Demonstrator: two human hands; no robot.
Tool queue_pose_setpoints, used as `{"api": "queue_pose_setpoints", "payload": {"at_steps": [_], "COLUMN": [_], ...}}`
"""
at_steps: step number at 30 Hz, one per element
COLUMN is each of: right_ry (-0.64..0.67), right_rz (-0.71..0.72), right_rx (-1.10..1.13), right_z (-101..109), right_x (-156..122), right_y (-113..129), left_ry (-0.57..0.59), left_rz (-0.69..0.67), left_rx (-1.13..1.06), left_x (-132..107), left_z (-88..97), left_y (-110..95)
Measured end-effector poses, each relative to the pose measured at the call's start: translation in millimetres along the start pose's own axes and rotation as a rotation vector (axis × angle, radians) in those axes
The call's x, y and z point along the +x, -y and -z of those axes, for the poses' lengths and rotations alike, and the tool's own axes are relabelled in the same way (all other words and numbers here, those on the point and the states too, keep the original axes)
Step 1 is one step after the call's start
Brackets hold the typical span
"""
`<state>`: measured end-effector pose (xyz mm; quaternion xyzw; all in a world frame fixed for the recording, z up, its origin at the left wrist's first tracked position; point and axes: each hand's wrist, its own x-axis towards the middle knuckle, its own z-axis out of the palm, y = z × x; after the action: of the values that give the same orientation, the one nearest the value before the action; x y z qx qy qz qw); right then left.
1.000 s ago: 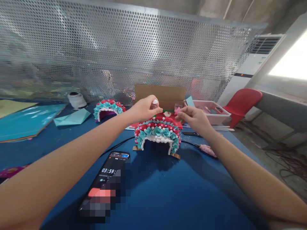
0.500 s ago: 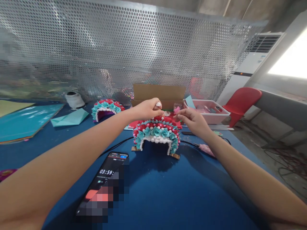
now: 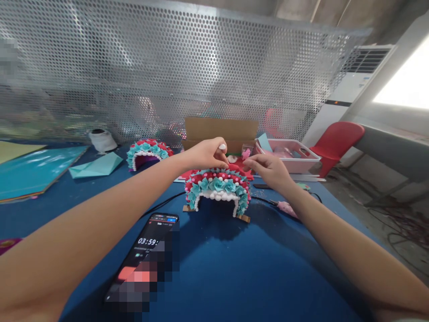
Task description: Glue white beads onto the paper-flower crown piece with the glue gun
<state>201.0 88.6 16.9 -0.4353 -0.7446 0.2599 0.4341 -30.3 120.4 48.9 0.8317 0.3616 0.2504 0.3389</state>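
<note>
An arch-shaped craft piece (image 3: pixel 217 184) stands in front of me, covered in red and teal paper flowers, with white and pink beads among them and white beads along its inner edge. Over its top left, my left hand (image 3: pixel 209 153) has its fingers curled in and the thumb tip at the red flowers. A small white rounded thing (image 3: pixel 222 146) shows at those fingers. My right hand (image 3: pixel 268 169) is at the arch's upper right, thumb and fingertips pinched together near the flowers. What either pinch holds is too small to make out.
A phone (image 3: pixel 142 255) showing a timer lies left of the arch. Behind stand a similar arch (image 3: pixel 147 150), a cardboard box (image 3: pixel 221 129) and a pink basket (image 3: pixel 310 155). A pink-handled tool (image 3: pixel 286 207) lies at right. Teal paper (image 3: pixel 97 165) lies at left.
My left thumb and fingertips have moved slightly down onto the top of the arch; a white bead seen by the thumb earlier no longer shows there. My right hand has barely shifted.
</note>
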Motion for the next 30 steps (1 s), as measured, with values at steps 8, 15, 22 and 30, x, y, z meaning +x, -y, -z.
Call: {"api": "queue_pose_setpoints", "payload": {"at_steps": [8, 15, 22, 30], "right_ry": [-0.038, -0.059, -0.05, -0.044], "right_rz": [0.019, 0.024, 0.027, 0.064], "right_rx": [0.02, 0.073, 0.061, 0.068], "right_z": [-3.3, -9.8, -10.8, -11.1], "right_x": [3.1, 2.4, 1.1, 0.4], "right_y": [9.4, 11.3, 15.1, 14.7], "left_ry": [-0.029, -0.079, -0.025, -0.026], "left_rz": [-0.026, -0.069, -0.045, -0.085], "left_rx": [0.054, 0.005, 0.054, 0.195], "left_x": [-2.0, -2.6, -3.3, -4.8], "left_z": [-1.2, -0.8, 0.3, -1.3], "left_y": [-5.7, -0.8, -3.2, -12.2]}}
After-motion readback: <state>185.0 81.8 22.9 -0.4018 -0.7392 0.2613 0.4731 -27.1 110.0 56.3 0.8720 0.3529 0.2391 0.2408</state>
